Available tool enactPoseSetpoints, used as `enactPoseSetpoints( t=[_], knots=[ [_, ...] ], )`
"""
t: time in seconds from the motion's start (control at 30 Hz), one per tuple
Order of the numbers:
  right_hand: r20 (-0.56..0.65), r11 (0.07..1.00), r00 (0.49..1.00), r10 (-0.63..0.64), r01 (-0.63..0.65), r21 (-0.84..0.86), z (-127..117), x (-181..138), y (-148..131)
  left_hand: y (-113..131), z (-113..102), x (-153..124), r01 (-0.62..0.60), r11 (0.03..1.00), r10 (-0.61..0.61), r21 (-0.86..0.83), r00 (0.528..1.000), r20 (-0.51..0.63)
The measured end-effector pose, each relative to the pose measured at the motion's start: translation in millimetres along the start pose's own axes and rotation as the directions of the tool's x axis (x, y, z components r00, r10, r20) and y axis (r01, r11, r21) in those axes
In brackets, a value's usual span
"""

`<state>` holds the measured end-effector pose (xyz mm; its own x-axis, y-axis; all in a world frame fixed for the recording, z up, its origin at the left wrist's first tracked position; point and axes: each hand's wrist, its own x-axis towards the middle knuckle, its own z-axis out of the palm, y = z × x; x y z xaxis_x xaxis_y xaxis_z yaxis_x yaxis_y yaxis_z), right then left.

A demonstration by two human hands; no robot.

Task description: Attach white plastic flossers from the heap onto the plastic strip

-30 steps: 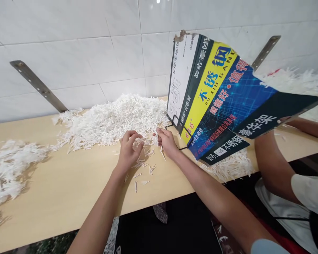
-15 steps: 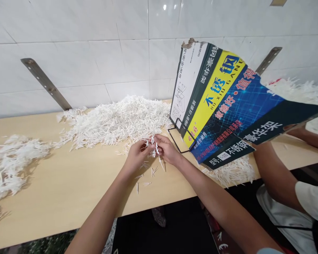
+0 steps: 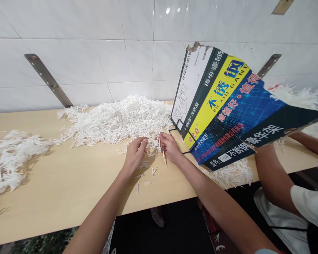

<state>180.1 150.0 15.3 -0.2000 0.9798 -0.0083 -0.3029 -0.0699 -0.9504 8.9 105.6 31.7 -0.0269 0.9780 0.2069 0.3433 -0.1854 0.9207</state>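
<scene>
A big heap of thin white plastic sticks (image 3: 122,118) lies on the pale wooden bench (image 3: 63,187) against the tiled wall. My left hand (image 3: 134,155) rests at the heap's near edge with its fingers curled down onto a few sticks. Just to its right, my right hand (image 3: 169,146) is closed in a pinch on a small bunch of white sticks. A few loose sticks (image 3: 148,173) lie scattered on the bench just below both hands.
A printed cardboard sheet (image 3: 222,106) leans on a black wire stand (image 3: 178,130) right of my hands, with more sticks (image 3: 230,173) under it. Another person's arm (image 3: 272,169) reaches in at the right. A second stick pile (image 3: 10,158) lies far left. Metal brackets (image 3: 49,81) run up the wall.
My hands came together with sticks lifted between them, then parted a little and dropped back to the heap's edge. The view shifted slightly.
</scene>
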Motion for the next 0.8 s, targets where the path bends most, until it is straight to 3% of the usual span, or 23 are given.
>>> enactPoseSetpoints(
  t=[0.27,0.43,0.63,0.73,0.8],
  knots=[
    [0.082,0.999,0.996,0.019,-0.016,-0.041,-1.8,2.0,4.8,-4.7,10.8,3.7,0.057,0.995,-0.046,-0.079,0.990,0.134],
    [-0.077,1.000,0.997,-0.028,0.027,-0.012,-4.3,8.2,11.8,-2.8,7.7,1.3,0.086,0.992,-0.072,-0.091,0.987,0.143],
    [-0.278,0.995,0.958,-0.074,0.088,0.041,-6.5,20.2,14.5,3.4,-7.9,-9.8,0.075,0.977,-0.008,-0.201,0.948,0.317],
    [-0.191,0.995,0.980,-0.063,0.076,0.063,-7.9,18.1,11.8,2.2,-11.4,-6.9,-0.112,0.982,0.134,-0.151,0.981,0.142],
    [-0.102,0.991,0.993,-0.056,0.068,0.118,-8.6,13.2,8.3,-1.1,-8.7,-1.9,-0.267,0.963,0.268,-0.022,0.963,0.041]
  ],
)
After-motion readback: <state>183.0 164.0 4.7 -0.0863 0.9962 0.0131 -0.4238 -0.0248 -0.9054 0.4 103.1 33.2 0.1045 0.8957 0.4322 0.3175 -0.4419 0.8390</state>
